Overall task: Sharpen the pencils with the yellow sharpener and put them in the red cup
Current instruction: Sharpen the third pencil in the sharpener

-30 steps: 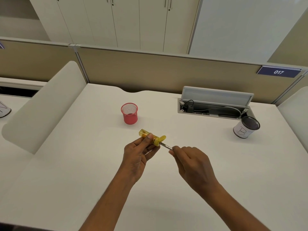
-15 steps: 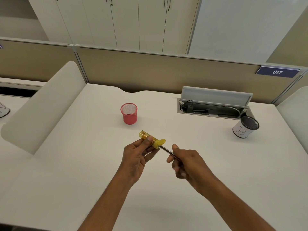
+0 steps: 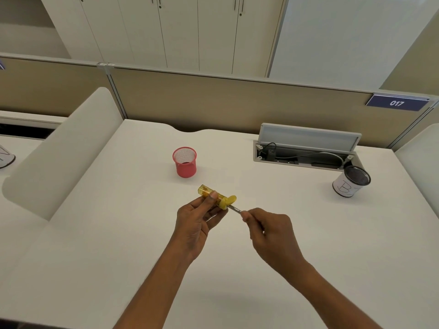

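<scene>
A wide white desk point(image 3: 95, 245) runs up to a beige fabric partition point(image 3: 213, 100), with a grey cable hatch point(image 3: 308, 136) propped open at the back right. Above the desk's middle, the left hand point(image 3: 197, 222) curls its fingers and thumb round a translucent yellow tube-shaped sharpener point(image 3: 217, 197). The right hand point(image 3: 270, 231) pinches a thin dark pencil point(image 3: 235, 209) whose tip sits in the sharpener's mouth. 1 red mesh cup point(image 3: 185, 162) stands upright beyond the hands, well apart from a paper-wrapped black mesh cup point(image 3: 351, 181) at the right.

The yellow sharpener point(image 3: 222, 202) is gleaming as translucent plastic, the red cup point(image 3: 185, 165) showing fine mesh, the desk point(image 3: 118, 233) looking matt.
</scene>
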Tool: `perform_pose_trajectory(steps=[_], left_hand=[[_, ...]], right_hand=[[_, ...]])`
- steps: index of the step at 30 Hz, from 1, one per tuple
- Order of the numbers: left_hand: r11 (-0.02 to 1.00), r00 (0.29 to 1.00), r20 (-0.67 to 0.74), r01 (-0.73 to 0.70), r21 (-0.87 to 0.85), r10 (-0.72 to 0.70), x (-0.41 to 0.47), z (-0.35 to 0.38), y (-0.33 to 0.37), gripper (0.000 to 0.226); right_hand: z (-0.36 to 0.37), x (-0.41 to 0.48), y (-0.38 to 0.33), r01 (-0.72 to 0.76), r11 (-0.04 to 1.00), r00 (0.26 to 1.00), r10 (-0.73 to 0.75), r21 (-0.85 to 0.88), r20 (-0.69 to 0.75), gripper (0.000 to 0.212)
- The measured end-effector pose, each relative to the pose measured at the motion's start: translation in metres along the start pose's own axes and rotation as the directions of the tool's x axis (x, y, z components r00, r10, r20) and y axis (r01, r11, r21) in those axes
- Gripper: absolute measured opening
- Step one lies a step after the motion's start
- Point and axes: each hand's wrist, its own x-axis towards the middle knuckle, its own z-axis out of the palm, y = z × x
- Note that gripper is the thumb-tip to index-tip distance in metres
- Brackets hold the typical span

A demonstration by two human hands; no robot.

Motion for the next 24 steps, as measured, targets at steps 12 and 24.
perform_pose_trajectory(steps=[12,24], left_hand=[[0.997,0.998,-0.058,-0.009,-0.079,0.004,0.003,-0.002,0.009,0.027],[0.997,0.999,-0.050,0.007,-0.071,-0.011,0.002,0.002,0.008,0.015]], right_hand=[[-0.022,0.001,-0.003,-0.508,0.710,0.861,0.409,0.488,0.302,0.039],[-0.017,-0.005,0.007,-0.471,0.687,0.881,0.395,0.553,0.260,0.023]])
